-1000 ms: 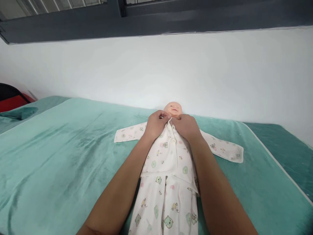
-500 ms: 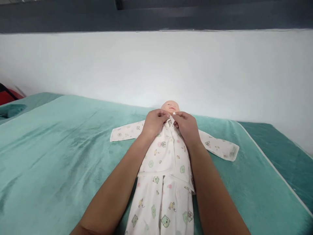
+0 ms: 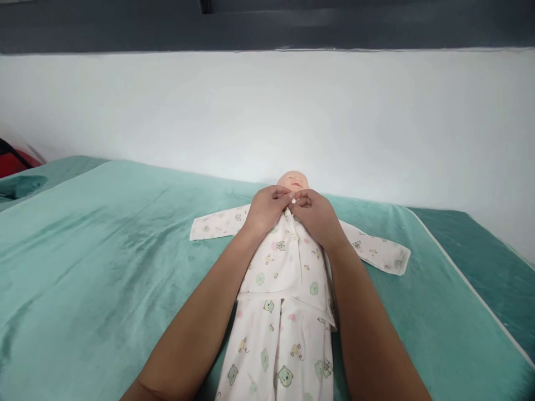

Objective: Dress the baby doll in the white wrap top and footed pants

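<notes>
White shirt (image 3: 288, 267): left hand (image 3: 270, 209) and right hand (image 3: 315, 215) pinch its collar (image 3: 293, 201) below doll's head (image 3: 293, 179), seemingly keeping it closed.

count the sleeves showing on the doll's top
2. One sleeve lies out to the left of the left hand, the other sleeve out to the right of the right hand; their inner ends are partly hidden.

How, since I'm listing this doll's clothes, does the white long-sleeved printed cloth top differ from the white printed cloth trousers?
The top has a round front button; the trousers show none. The top's sleeves spread sideways; the trousers' legs point toward the camera. Both are white with small animal prints.
</notes>
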Available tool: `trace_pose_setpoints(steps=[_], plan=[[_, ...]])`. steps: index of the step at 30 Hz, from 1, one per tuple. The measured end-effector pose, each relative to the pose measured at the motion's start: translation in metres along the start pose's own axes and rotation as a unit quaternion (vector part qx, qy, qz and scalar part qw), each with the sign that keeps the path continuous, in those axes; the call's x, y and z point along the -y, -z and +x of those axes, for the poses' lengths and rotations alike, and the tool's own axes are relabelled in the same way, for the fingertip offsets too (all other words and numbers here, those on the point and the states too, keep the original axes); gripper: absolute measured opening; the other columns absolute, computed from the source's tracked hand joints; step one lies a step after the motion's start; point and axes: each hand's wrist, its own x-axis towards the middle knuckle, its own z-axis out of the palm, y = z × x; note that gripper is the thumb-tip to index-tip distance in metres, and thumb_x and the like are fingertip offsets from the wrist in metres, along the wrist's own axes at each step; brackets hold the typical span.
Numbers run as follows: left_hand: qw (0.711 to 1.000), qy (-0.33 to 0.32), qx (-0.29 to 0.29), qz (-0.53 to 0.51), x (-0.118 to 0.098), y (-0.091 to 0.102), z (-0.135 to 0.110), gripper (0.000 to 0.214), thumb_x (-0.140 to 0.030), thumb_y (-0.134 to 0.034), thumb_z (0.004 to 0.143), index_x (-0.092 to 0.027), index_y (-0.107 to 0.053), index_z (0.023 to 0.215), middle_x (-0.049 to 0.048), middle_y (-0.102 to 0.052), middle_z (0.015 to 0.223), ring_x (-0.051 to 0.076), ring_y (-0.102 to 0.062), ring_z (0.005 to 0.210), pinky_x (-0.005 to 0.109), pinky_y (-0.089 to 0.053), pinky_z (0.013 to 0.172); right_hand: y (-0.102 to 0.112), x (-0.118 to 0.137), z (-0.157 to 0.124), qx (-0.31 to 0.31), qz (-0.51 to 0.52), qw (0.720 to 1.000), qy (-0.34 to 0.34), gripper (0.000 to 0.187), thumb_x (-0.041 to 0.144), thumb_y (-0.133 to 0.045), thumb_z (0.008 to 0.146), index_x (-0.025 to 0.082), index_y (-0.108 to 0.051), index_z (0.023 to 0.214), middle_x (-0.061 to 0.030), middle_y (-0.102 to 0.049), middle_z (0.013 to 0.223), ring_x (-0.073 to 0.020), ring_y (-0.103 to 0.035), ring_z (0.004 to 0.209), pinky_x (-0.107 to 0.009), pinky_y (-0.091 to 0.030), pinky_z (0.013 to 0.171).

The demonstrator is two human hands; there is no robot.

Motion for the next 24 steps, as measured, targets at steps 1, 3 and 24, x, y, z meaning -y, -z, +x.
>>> trace_pose_setpoints(steps=[1, 3, 24], plan=[[1.0, 0.003, 0.003, 0.002, -0.001, 0.0, -0.001, 0.019, -0.035, -0.07, 0.083, -0.02, -0.07, 0.093, 0.0062, -0.075, 0.092, 0.018, -0.069, 0.081, 0.029, -0.05, 0.073, 0.0, 0.001, 0.0, 0.002, -0.015, 1.0, 0.003, 0.017, 0.029, -0.061, 0.077, 0.022, -0.063, 0.091, 0.0035, -0.062, 0.073, -0.0148, -0.054, 0.068, -0.028, -0.041, 0.065], [1.0, 0.019, 0.001, 0.011, -0.003, 0.0, -0.001, 0.025, -0.034, -0.074, 0.08, -0.02, -0.069, 0.101, 0.0065, -0.076, 0.097, 0.02, -0.07, 0.084, 0.03, -0.051, 0.074, 0.0, 0.002, -0.001, 0.007, -0.039, 0.999, 0.009, 0.013, 0.026, -0.058, 0.077, 0.023, -0.061, 0.089, 0.0036, -0.06, 0.074, -0.0154, -0.055, 0.07, -0.028, -0.041, 0.066], [0.99, -0.01, -0.043, 0.132, -0.004, 0.0, -0.005, 0.019, -0.012, -0.06, 0.073, -0.019, -0.073, 0.084, 0.0048, -0.077, 0.096, 0.019, -0.068, 0.085, 0.03, -0.05, 0.078, -0.003, 0.002, -0.029, 0.012, -0.056, 0.998, 0.033, 0.033, 0.035, -0.058, 0.085, 0.025, -0.056, 0.117, 0.0012, -0.071, 0.097, -0.0145, -0.061, 0.073, -0.03, -0.045, 0.07]])
